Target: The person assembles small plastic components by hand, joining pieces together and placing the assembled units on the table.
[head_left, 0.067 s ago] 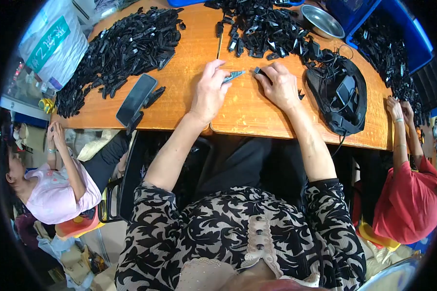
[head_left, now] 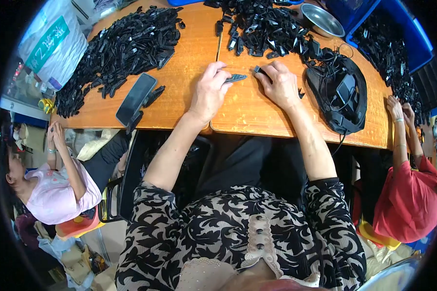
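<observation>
Over the wooden table, my left hand (head_left: 210, 92) pinches a slim black plastic piece (head_left: 237, 77) that tapers and points to the right. My right hand (head_left: 280, 86) is closed on a small dark plastic piece (head_left: 258, 70), its end showing past the fingertips. A short gap separates the two pieces. Beyond my right hand lies a heap of black plastic parts (head_left: 262, 29); another heap of slim black parts (head_left: 136, 43) spreads at the left. Much of each held piece is hidden by my fingers.
A phone (head_left: 136, 99) leans on black parts at left. At right are a black mesh bag with cables (head_left: 338, 97), a metal bowl (head_left: 323, 21) and a blue bin (head_left: 417, 46). People sit at both sides; a white sack (head_left: 53, 43) stands far left.
The black plastic piece in my left hand has turned, its tip now lower and slightly farther right. My right hand has barely moved.
</observation>
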